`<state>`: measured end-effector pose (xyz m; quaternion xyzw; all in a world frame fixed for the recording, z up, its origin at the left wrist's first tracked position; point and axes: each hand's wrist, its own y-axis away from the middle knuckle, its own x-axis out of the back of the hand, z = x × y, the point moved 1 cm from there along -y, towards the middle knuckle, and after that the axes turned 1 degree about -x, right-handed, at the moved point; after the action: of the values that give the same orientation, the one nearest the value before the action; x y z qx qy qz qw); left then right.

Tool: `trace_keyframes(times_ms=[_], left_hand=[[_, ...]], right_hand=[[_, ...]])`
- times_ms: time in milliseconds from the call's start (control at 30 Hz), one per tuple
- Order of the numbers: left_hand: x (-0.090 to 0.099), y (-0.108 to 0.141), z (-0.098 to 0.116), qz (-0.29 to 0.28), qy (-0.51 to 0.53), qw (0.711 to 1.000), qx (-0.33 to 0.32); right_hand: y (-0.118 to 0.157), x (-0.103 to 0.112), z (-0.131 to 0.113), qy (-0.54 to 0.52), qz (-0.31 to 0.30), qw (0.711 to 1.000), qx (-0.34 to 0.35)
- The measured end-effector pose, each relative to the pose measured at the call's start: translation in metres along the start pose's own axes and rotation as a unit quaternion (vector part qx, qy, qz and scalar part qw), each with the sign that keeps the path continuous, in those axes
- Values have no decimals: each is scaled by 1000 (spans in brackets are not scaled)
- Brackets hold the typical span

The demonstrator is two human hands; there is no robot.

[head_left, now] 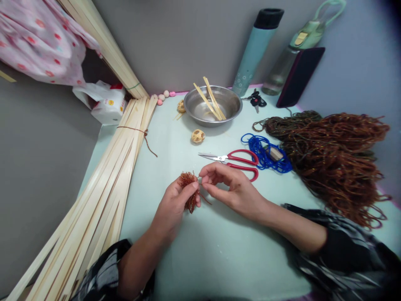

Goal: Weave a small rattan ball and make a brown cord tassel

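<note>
A small bunch of brown yarn (189, 200) is pinched in my left hand (175, 200), its cut ends fanning out above and below the thumb. Close against it, my right hand (230, 186) pinches a thin brown strand (200, 182) between thumb and fingertips. A loose yarn end trails to the right below the fingers. Just beyond my right hand lie red-handled scissors (238, 158), blades toward the left and slightly apart. The fingers of my right hand partly overlap the lower handle.
Tied wooden strips (122, 154) run along the left. A metal bowl (194, 113) with strips stands at the back, a woven ball (198, 136) before it. Blue cord (260, 152) and brown yarn skeins (338, 154) lie right; bottles (257, 54) and a phone (300, 77) stand behind.
</note>
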<state>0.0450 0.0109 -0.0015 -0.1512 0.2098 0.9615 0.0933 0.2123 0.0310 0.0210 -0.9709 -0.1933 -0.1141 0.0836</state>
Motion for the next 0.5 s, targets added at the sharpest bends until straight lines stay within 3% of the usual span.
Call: trace_keyframes(times_ms=[300,500], left_hand=[[0,-1,1,8,16,1000,5],[0,-1,1,1,0,1000,-5]], right_hand=[[-1,1,-1,5,4,1000,-1],[2,2,2,101,-13,987,122]])
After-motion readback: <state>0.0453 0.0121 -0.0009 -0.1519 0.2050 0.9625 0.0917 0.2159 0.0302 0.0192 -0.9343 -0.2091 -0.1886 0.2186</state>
